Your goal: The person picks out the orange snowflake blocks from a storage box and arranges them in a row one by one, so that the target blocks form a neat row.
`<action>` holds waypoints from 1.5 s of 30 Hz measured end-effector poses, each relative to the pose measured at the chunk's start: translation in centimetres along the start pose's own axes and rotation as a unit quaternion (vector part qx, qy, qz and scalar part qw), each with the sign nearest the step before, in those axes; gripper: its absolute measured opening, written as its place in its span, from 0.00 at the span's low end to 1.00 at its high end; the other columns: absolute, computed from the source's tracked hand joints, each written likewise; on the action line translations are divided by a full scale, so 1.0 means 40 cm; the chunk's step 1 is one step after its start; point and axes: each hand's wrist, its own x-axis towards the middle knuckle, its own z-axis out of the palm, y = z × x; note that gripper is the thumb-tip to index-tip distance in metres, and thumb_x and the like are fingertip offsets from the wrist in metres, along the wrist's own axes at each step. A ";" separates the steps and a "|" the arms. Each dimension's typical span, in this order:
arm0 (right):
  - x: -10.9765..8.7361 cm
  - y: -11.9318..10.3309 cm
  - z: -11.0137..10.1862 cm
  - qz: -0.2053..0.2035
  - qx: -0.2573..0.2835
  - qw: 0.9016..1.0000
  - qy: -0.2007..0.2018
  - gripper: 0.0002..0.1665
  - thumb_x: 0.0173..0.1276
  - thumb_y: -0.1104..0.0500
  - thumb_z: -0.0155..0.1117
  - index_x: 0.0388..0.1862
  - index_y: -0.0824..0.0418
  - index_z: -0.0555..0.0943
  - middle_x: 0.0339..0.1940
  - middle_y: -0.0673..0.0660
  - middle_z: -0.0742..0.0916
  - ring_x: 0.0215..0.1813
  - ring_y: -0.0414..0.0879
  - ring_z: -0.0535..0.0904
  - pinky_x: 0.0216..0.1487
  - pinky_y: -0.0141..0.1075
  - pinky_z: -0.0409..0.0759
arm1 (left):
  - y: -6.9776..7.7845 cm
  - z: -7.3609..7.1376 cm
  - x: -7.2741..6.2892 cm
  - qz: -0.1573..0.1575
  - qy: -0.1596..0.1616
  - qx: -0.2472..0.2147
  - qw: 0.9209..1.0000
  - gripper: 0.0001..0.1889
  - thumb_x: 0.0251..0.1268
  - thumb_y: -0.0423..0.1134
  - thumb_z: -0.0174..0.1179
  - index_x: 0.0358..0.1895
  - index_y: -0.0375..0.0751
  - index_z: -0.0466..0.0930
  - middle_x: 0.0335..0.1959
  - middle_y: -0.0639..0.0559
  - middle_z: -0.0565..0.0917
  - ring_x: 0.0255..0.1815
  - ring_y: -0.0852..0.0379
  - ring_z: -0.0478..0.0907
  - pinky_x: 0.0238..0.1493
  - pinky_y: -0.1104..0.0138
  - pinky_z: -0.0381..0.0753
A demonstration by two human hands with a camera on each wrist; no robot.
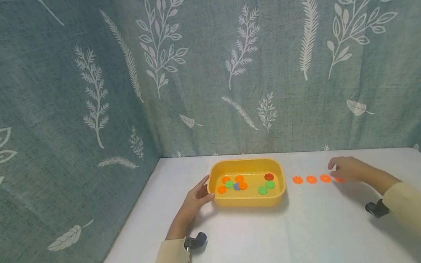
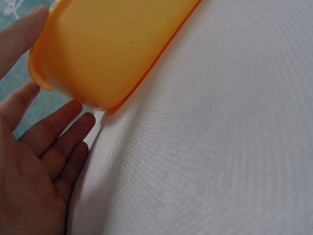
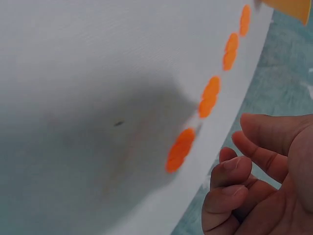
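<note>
A yellow plastic tray (image 1: 248, 203) stands on the white table and holds several small flower-shaped discs. My left hand (image 1: 196, 198) rests against the tray's left end, its thumb and fingertips touching near the rim. In the left wrist view, those fingers (image 2: 73, 127) are mostly straight. Right of the tray, orange flower discs lie in a row, including one disc (image 1: 297, 180) nearest the tray. Over the row's right end hovers my right hand (image 1: 345, 169), partly covering the last disc (image 3: 180, 150). Its fingers are loosely bent and hold nothing in the right wrist view.
Inside the tray are orange, green, blue and red discs, such as a red disc (image 1: 269, 177) and a green disc (image 1: 262, 190). Patterned green-blue cloth (image 1: 209, 119) hangs behind the table (image 1: 251, 242) and along its left side.
</note>
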 end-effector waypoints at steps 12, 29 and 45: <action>0.040 -0.101 -0.009 -0.048 -0.018 0.998 -0.024 0.17 0.69 0.59 0.61 0.52 0.68 0.77 0.41 0.62 0.82 0.40 0.54 0.78 0.45 0.52 0.79 | 0.021 0.007 -0.002 -0.013 0.003 0.003 1.000 0.38 0.62 0.44 0.66 0.75 0.59 0.60 0.68 0.43 0.71 0.66 0.45 0.70 0.64 0.44 0.65; 0.110 -0.293 0.017 -0.094 0.018 0.995 0.006 0.18 0.71 0.58 0.59 0.56 0.64 0.78 0.42 0.59 0.82 0.38 0.50 0.78 0.44 0.47 0.80 | 0.024 0.002 0.003 -0.020 0.003 0.016 1.000 0.39 0.61 0.46 0.66 0.76 0.59 0.59 0.69 0.42 0.70 0.68 0.44 0.68 0.65 0.45 0.65; 0.159 -0.413 0.089 -0.163 0.068 0.984 0.007 0.17 0.71 0.60 0.61 0.55 0.65 0.79 0.44 0.58 0.84 0.44 0.50 0.81 0.48 0.44 0.81 | 0.008 0.005 0.004 -0.025 0.010 0.017 0.999 0.40 0.60 0.47 0.68 0.75 0.63 0.59 0.68 0.45 0.71 0.67 0.46 0.68 0.65 0.45 0.64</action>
